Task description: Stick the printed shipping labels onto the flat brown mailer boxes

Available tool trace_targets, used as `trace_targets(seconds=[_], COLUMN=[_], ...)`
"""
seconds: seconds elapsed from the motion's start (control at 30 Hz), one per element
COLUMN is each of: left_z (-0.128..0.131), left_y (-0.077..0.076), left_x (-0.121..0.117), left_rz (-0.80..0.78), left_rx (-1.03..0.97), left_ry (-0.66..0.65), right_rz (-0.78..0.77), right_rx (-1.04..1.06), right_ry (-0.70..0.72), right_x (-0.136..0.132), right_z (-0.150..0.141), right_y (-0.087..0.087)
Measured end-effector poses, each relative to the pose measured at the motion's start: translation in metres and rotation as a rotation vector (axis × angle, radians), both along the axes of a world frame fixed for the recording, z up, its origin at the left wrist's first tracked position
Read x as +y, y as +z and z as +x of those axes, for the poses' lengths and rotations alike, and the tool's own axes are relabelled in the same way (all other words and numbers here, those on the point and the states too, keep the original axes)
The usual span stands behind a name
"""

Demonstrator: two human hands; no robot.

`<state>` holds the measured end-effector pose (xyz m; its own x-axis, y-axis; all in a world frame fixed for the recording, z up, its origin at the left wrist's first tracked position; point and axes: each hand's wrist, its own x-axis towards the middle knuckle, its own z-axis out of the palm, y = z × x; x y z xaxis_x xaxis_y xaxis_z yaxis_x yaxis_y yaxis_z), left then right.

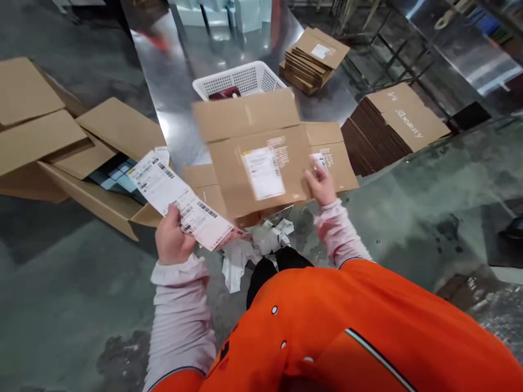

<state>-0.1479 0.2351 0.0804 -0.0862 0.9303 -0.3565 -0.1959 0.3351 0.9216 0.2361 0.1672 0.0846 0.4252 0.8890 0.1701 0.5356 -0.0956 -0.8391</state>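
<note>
My left hand (174, 239) is closed on a long strip of white barcode labels (180, 198) that slants up to the left. My right hand (322, 186) grips the right edge of a cardboard box (253, 147) with open flaps and a white shipping label (263, 173) on its near face. The box sits on a shiny metal table (171, 92). A flattened carton (330, 158) with another label lies just behind my right hand. Crumpled white paper scraps (261, 245) lie below the box, near my orange jacket.
A white plastic basket (241, 79) stands behind the box. Stacks of flat cartons lie at the back (312, 57) and at the right (392, 125). A large open carton (81, 158) sits on the floor at the left. The floor is grey concrete.
</note>
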Motion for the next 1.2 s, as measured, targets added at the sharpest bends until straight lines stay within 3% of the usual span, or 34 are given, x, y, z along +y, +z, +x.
trace_targets(seconds=[0.1, 0.17, 0.2, 0.27, 0.33, 0.37, 0.47, 0.57, 0.67, 0.77, 0.87, 0.97, 1.07, 1.2], left_z=[0.021, 0.034, 0.04, 0.05, 0.056, 0.057, 0.049, 0.034, 0.027, 0.034, 0.04, 0.035, 0.019, -0.005], left_y=[0.016, 0.018, 0.017, 0.012, 0.006, 0.004, 0.0, -0.005, -0.017, -0.036, -0.062, -0.093, -0.122, -0.14], left_x=[-0.02, -0.037, -0.047, -0.066, -0.082, -0.087, -0.091, -0.086, -0.086, -0.092, -0.092, -0.087, -0.092, -0.139], left_rz=[-0.003, -0.001, -0.011, -0.06, -0.1, -0.103, -0.035, 0.009, -0.031, -0.076, -0.123, -0.206, -0.382, -0.535], left_rx=[-0.136, -0.124, -0.106, -0.054, 0.019, 0.056, 0.094, 0.087, 0.126, 0.114, 0.081, -0.057, -0.195, -0.214], left_ry=[0.115, 0.055, 0.028, -0.031, -0.132, -0.192, -0.237, -0.07, -0.045, 0.049, 0.181, 0.077, -0.07, -0.134], right_rz=[-0.097, -0.175, -0.202, -0.245, -0.313, -0.317, -0.341, -0.436, -0.363, -0.31, -0.34, -0.329, -0.362, -0.437], right_rx=[-0.181, -0.326, -0.347, -0.219, 0.153, 0.338, 0.616, 0.603, 0.49, 0.304, 0.2, 0.099, -0.095, -0.353], right_ry=[-0.098, -0.147, -0.121, 0.067, 0.425, 0.492, 0.457, 0.587, 0.621, 0.653, 0.64, 0.573, 0.392, 0.235], right_x=[-0.014, -0.017, -0.016, -0.013, -0.014, -0.017, -0.029, -0.025, -0.002, 0.016, 0.027, 0.051, 0.091, 0.136], right_z=[0.094, 0.1, 0.082, 0.015, -0.071, -0.111, -0.188, -0.202, -0.194, -0.193, -0.199, -0.205, -0.208, -0.212], right_y=[0.045, 0.056, 0.054, 0.037, 0.011, -0.002, -0.028, -0.031, -0.025, -0.026, -0.045, -0.077, -0.108, -0.132])
